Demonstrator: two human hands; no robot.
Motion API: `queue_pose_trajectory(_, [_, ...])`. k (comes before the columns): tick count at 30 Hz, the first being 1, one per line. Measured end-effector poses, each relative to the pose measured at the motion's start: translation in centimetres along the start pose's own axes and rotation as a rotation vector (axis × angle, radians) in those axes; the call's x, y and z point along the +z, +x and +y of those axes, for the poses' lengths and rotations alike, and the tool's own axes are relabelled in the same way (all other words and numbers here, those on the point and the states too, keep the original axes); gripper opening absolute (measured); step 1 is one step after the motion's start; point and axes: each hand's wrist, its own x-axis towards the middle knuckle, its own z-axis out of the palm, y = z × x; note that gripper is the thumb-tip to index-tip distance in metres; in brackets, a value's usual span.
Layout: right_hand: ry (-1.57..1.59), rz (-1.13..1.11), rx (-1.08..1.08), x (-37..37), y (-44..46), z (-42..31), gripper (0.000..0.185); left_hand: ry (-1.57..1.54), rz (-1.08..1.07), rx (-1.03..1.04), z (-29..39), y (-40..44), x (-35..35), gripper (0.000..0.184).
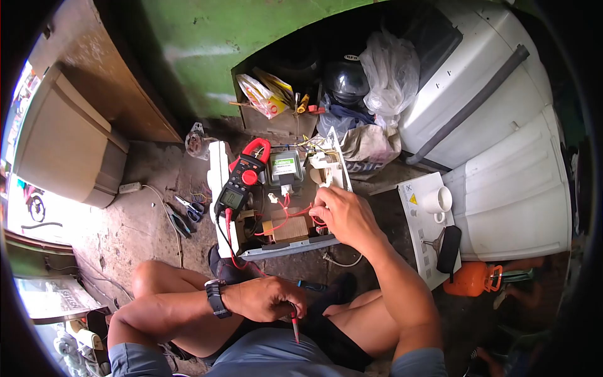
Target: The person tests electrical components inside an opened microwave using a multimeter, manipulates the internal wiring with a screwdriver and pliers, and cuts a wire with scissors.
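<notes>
My left hand point(267, 298), with a watch on its wrist, is closed around a red test probe point(295, 327) pointing down over my lap. My right hand point(347, 217) reaches into an opened appliance housing point(286, 250). Its thumb and fingers pinch together at a red wire point(295, 212); the exact grip is partly hidden. A red and black clamp meter point(242, 182) leans on the housing's white left side, a red lead plugged into its lower end. Inside the housing sit a clear-cased part with a green and white label point(284, 166) and a wooden block point(290, 229).
Pliers point(178, 221) and scissors point(190, 207) lie on the floor at left, near a small motor point(197, 143). On the right, a white panel point(418, 242) carries a white mug point(436, 200) and a black case point(448, 249). Behind it stand large white casings point(502, 188); an orange canister point(468, 279) is nearby.
</notes>
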Motion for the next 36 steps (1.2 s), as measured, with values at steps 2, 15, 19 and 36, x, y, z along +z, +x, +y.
queue_pose_trajectory(2, [-0.020, 0.006, -0.016, -0.2, 0.4, 0.3, 0.022, -0.062, -0.029, -0.063, 0.5, 0.0, -0.1, 0.022])
queue_pose_trajectory(15, [-0.012, -0.111, -0.193, -3.9, -2.7, 0.4, 0.014, -0.509, -0.108, -0.220, -0.4, 0.2, 0.1, 0.031])
queue_pose_trajectory(19, [-0.148, -0.126, -0.212, -3.4, -2.7, 0.4, 0.011, -0.475, -0.097, -0.274, 0.2, 0.5, 0.4, 0.038])
queue_pose_trajectory(36, [-0.126, -0.062, -0.158, -2.4, -1.5, 0.9, 0.009, 0.345, 0.155, -0.364, -2.2, -0.1, 1.0, 0.046])
